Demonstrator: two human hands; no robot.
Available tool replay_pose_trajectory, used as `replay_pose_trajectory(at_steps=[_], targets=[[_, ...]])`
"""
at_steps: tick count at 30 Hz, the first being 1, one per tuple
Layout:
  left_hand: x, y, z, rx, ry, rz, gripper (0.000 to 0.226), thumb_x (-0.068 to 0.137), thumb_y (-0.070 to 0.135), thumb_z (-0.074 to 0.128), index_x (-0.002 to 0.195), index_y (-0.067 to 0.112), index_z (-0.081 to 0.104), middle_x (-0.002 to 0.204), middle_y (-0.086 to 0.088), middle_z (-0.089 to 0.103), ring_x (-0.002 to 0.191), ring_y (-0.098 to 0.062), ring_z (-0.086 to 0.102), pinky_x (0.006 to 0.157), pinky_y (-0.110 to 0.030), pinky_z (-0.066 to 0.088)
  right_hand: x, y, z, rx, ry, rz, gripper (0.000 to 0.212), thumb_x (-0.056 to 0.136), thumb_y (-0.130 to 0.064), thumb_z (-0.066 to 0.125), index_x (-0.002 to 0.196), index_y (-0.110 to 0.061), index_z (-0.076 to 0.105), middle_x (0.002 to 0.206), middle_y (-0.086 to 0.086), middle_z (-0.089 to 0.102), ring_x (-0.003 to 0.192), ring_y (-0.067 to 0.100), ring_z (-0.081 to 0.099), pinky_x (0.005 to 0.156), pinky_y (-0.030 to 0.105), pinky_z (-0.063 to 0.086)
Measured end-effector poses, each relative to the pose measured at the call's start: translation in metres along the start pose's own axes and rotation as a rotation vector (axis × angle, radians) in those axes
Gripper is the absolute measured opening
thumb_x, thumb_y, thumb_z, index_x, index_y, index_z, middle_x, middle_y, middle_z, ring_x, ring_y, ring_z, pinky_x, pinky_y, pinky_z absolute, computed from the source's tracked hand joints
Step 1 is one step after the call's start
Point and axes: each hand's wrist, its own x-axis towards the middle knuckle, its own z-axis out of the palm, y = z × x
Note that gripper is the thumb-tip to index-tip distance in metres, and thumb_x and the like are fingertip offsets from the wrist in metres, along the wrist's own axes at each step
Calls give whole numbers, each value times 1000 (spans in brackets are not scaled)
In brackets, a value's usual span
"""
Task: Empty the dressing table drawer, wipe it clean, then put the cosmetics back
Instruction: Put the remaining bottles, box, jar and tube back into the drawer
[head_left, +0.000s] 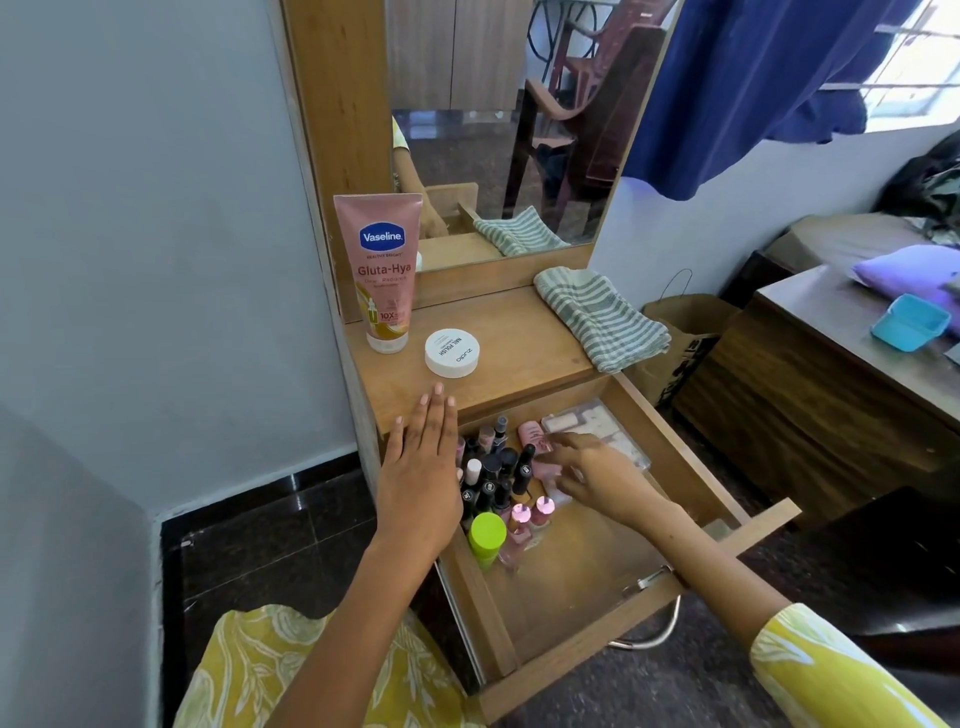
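Observation:
The wooden drawer (582, 587) stands pulled out below the dressing table top (519, 338). At its back left is a cluster of several dark and pink nail polish bottles (493, 478), plus a lime-capped bottle (487, 535). A clear plastic box (602, 423) lies at the back right. My right hand (597, 478) reaches into the drawer, fingers curled around a pink bottle (535, 434); contact is blurred. My left hand (421, 467) hovers flat and empty over the drawer's left edge. On the top stand a pink Vaseline tube (382, 270), a white round jar (452, 352) and a striped cloth (602, 317).
A mirror (504, 130) rises behind the table top. A grey wall is close on the left. To the right are a brown paper bag (680, 338), a dark wooden table (831, 374) with a blue container (909, 322), and a blue curtain (753, 88).

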Motion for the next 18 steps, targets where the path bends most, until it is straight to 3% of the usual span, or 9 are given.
replay_pose_trajectory(at_steps=[11, 13, 15, 18], targets=[[0, 1, 0, -12, 2, -3, 78, 99, 24, 36, 137, 11, -31, 152, -8, -30, 142, -21, -22, 110, -36, -15, -3, -1, -7, -34, 3, 53, 38, 92, -29, 54, 130, -30, 55, 139, -1, 46, 116, 15, 52, 86, 27, 48], [1, 1, 0, -8, 3, -3, 78, 99, 24, 36, 137, 10, -30, 152, -8, -30, 142, -21, -22, 110, -35, -16, -6, -3, -20, 11, 139, 109, 32, 92, -27, 54, 124, -26, 59, 134, -2, 52, 114, 15, 54, 87, 31, 50], [1, 1, 1, -7, 3, -2, 77, 99, 24, 35, 138, 10, -30, 152, -8, -30, 142, -21, -22, 110, -35, -15, -4, -12, -33, 99, 382, 126, 24, 92, -21, 55, 114, -20, 66, 119, -1, 62, 102, 16, 60, 81, 32, 50], [0, 0, 2, -13, 8, 1, 76, 99, 24, 34, 137, 10, -31, 150, -7, -32, 142, -21, -21, 111, -35, -14, 8, -39, -47, 218, 609, 38, 20, 91, -18, 58, 109, -18, 67, 106, -1, 68, 91, 14, 63, 75, 25, 48]])
